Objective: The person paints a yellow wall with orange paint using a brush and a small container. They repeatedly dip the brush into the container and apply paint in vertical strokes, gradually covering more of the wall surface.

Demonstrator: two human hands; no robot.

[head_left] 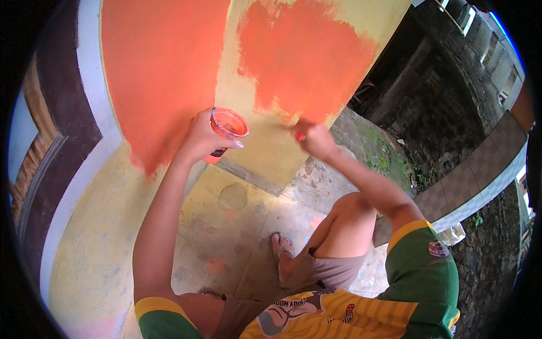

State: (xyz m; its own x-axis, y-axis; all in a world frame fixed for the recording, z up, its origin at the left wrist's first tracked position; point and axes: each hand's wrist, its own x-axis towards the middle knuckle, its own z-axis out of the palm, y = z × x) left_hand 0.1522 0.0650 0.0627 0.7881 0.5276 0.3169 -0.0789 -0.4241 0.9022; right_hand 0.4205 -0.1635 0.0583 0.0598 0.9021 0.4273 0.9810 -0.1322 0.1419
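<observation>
My left hand is closed around a plastic cup of orange paint, its rim smeared with paint. My right hand grips a paintbrush with a red part showing; the brush is blurred, and whether its bristles touch the wall cannot be told. Before me stands a yellow wall with a large orange painted patch above my right hand. Another orange area covers the wall at left, behind my left hand, with a ragged lower edge. A narrow yellow strip separates the two.
A floor with paint spots lies below, under my bare foot. At left is a white and dark brown door or window frame. To the right are a mossy ground strip, a tiled ledge and a rough stone wall.
</observation>
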